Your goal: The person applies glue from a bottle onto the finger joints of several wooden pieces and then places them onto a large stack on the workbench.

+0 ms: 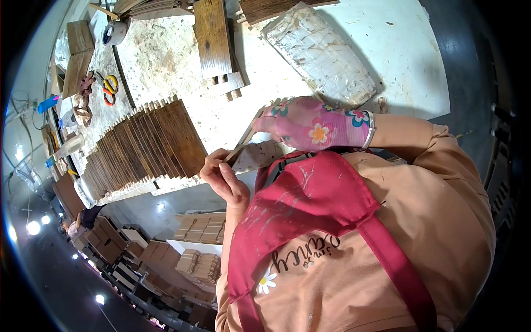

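My left hand [223, 178], bare, is closed with thumb and fingers on the near end of a thin wooden board [235, 152], seen almost edge-on at the table's front edge. My right hand [310, 123] wears a pink glove with a flower pattern and is curled against the board's right side, near its far end. Something white [261, 137] shows under the gloved fingers; its kind cannot be made out. Just left of my left hand stands a long row of dark brown wooden boards [149, 141] with light pegs on their ends, packed face to face.
Brown boards [213, 39] lie farther back on the stained white table [160, 61], beside a plastic-wrapped bundle [321, 55]. Scissors [109, 89] and a tape roll [114, 33] are at the left. Stacked cartons [160, 260] stand on the floor, with a person [83, 219] beyond.
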The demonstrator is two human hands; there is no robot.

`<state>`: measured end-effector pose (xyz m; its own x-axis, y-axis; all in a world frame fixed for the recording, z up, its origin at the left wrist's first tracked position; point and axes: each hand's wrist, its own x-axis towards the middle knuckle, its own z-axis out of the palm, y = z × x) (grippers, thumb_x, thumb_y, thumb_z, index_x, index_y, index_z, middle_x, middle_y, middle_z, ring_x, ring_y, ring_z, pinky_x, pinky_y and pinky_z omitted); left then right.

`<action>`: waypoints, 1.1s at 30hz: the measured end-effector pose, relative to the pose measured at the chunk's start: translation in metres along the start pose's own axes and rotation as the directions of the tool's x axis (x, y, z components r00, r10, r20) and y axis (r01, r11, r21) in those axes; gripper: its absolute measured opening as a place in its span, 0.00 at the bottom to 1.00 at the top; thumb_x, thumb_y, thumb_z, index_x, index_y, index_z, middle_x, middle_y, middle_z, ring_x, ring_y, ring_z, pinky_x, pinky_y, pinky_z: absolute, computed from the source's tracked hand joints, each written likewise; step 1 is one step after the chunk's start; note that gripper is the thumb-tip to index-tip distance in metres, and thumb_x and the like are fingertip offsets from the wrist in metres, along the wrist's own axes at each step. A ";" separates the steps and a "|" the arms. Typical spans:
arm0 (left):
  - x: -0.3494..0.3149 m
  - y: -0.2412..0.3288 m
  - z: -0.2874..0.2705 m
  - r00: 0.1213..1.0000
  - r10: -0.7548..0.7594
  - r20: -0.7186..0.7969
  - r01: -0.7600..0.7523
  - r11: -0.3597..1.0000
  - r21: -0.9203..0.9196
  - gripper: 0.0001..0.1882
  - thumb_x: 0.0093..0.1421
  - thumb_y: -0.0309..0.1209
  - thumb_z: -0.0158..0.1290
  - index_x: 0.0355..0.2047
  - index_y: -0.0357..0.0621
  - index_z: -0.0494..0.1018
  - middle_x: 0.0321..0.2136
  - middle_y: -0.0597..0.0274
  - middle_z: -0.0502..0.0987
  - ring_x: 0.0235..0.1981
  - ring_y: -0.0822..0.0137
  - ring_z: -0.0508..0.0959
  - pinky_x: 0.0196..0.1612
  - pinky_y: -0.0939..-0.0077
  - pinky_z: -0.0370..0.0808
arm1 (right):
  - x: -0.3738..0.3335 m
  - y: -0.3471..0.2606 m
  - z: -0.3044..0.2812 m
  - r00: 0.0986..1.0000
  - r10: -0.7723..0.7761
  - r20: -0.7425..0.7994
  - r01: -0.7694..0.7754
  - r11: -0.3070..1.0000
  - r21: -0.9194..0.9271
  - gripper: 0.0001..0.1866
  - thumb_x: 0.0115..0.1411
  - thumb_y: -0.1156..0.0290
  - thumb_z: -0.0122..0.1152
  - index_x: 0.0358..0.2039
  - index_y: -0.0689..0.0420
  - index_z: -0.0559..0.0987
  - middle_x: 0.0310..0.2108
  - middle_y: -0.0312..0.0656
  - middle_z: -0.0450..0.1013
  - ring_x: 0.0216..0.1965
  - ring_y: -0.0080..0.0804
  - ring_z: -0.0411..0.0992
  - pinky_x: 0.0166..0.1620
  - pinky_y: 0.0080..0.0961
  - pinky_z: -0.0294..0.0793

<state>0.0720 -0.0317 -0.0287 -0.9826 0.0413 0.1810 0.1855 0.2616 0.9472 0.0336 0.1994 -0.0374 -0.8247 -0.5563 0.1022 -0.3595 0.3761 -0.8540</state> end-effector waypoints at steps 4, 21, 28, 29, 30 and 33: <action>0.000 -0.001 -0.001 1.000 0.001 0.008 -0.001 1.000 -0.003 0.10 0.69 0.35 0.40 0.39 0.41 0.55 0.39 0.48 0.69 0.36 0.67 0.70 0.43 0.73 0.68 | 0.002 -0.001 0.003 0.999 -0.034 -0.041 0.032 0.998 -0.049 0.13 0.57 0.73 0.53 0.44 0.54 0.70 0.16 0.45 0.69 0.18 0.46 0.71 0.21 0.40 0.67; 0.001 -0.001 -0.001 1.000 -0.007 0.008 0.006 0.999 0.044 0.09 0.69 0.33 0.39 0.40 0.40 0.56 0.39 0.48 0.69 0.35 0.69 0.68 0.41 0.76 0.68 | 0.026 -0.035 -0.037 0.970 -0.104 0.218 0.193 0.877 -0.440 0.17 0.48 0.72 0.60 0.40 0.61 0.73 0.31 0.45 0.73 0.32 0.41 0.77 0.31 0.33 0.77; 0.002 0.001 0.002 1.000 -0.017 0.005 0.016 1.000 0.022 0.09 0.69 0.33 0.39 0.40 0.40 0.56 0.39 0.48 0.69 0.35 0.69 0.68 0.41 0.77 0.69 | 0.025 -0.034 -0.038 0.972 -0.097 0.214 0.185 0.877 -0.443 0.15 0.48 0.72 0.60 0.37 0.62 0.73 0.30 0.45 0.73 0.31 0.41 0.77 0.31 0.32 0.77; 0.002 0.001 0.002 1.000 -0.016 0.004 0.016 1.000 0.024 0.09 0.69 0.33 0.39 0.40 0.40 0.56 0.39 0.48 0.69 0.35 0.69 0.68 0.41 0.77 0.69 | 0.026 -0.033 -0.037 0.972 -0.109 0.209 0.194 0.875 -0.443 0.14 0.48 0.72 0.59 0.37 0.62 0.73 0.30 0.44 0.73 0.31 0.41 0.77 0.31 0.32 0.77; 0.003 0.001 0.002 1.000 -0.016 0.004 0.016 1.000 0.026 0.09 0.69 0.33 0.39 0.40 0.40 0.56 0.39 0.48 0.69 0.35 0.69 0.68 0.41 0.77 0.70 | 0.026 -0.033 -0.037 0.971 -0.117 0.210 0.203 0.866 -0.456 0.14 0.48 0.72 0.59 0.36 0.62 0.73 0.29 0.44 0.73 0.31 0.41 0.77 0.31 0.32 0.77; 0.002 0.002 0.000 1.000 -0.027 0.004 0.027 0.999 0.028 0.09 0.69 0.33 0.39 0.40 0.40 0.56 0.39 0.48 0.69 0.35 0.69 0.69 0.41 0.77 0.70 | 0.029 -0.034 -0.036 0.965 -0.149 0.217 0.237 0.851 -0.469 0.11 0.49 0.72 0.59 0.34 0.62 0.73 0.29 0.44 0.74 0.31 0.41 0.77 0.32 0.33 0.77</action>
<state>0.0701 -0.0309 -0.0267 -0.9873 0.0377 0.1542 0.1584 0.2895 0.9440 0.0062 0.1972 0.0126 -0.6476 -0.7532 0.1155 -0.7060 0.5360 -0.4628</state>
